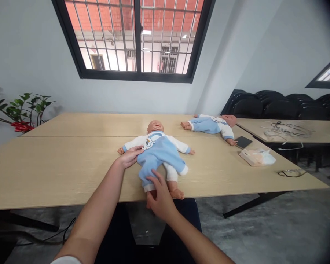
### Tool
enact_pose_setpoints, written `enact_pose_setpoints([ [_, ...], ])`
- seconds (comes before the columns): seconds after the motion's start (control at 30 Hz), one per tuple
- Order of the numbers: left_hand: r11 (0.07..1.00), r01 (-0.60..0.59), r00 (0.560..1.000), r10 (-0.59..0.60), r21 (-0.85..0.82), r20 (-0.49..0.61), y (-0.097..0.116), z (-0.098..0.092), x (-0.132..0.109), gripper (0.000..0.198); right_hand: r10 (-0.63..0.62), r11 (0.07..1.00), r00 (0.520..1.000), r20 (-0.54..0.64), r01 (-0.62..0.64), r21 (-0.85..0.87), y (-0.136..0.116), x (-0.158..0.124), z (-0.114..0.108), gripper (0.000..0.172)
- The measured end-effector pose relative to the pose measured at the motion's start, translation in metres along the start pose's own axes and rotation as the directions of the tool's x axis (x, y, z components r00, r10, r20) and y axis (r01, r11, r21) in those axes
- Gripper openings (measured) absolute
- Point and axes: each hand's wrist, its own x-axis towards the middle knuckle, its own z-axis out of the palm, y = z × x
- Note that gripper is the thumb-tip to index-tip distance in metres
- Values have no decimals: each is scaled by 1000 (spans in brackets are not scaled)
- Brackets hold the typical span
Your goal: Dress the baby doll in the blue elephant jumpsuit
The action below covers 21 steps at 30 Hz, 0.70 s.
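Note:
A baby doll (156, 126) lies on its back on the table, head away from me, arms spread. Its top has white sleeves and a cartoon patch on the chest. One leg is inside the light blue trousers (148, 167); the other leg (172, 176), in white cloth, is outside them, and the loose trouser leg lies beside it. My left hand (129, 157) rests along the doll's side at the waist, fingers stretched out. Around the clothed lower leg near the cuff is my right hand (162, 200), thumb by the foot, fingers on the blue cloth.
A second doll (209, 124) in similar clothes lies at the back right. Near it are a dark flat object (243, 142), a tissue pack (257, 157) and eyeglasses (291, 173). Cables (286, 129) lie on another table. A potted plant (24, 110) stands left.

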Motion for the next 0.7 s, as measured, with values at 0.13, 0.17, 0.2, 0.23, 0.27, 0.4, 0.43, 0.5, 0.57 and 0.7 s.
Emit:
enact_pose_setpoints([
  [0.13,985,-26,997,37,170,-64,4,-7,-2,37,11,998,1000,-19,-9,59,1,-2,-1,60],
  [0.17,975,-54,992,76,215,-98,6,-8,0,37,14,997,1000,-23,-12,76,1,-2,-2,58],
  [0.2,962,-91,982,129,256,-137,7,-8,2,38,16,996,1000,-27,-13,90,2,-3,-2,57],
  [0.23,946,-135,965,193,293,-177,9,-8,4,40,15,995,999,-30,-12,99,2,-3,-2,56],
  [0.27,928,-180,942,258,326,-213,10,-7,6,42,13,995,999,-32,-10,103,2,-3,-2,56],
  [0.4,870,-258,879,392,421,-271,11,-3,9,49,1,996,999,-32,2,85,2,-4,-2,57],
  [0.43,867,-240,891,375,437,-255,11,-4,7,48,-1,997,1000,-29,3,80,2,-4,-2,58],
  [0.5,869,-177,934,296,461,-199,11,-8,3,45,-1,998,1000,-25,3,70,1,-4,-2,58],
  [0.57,876,-118,970,201,468,-133,11,-12,-1,46,-2,998,1000,-26,3,61,1,-4,-2,58],
  [0.7,899,-125,980,177,420,-87,14,-15,-2,58,-3,998,1000,-29,5,66,2,-4,-2,58],
])
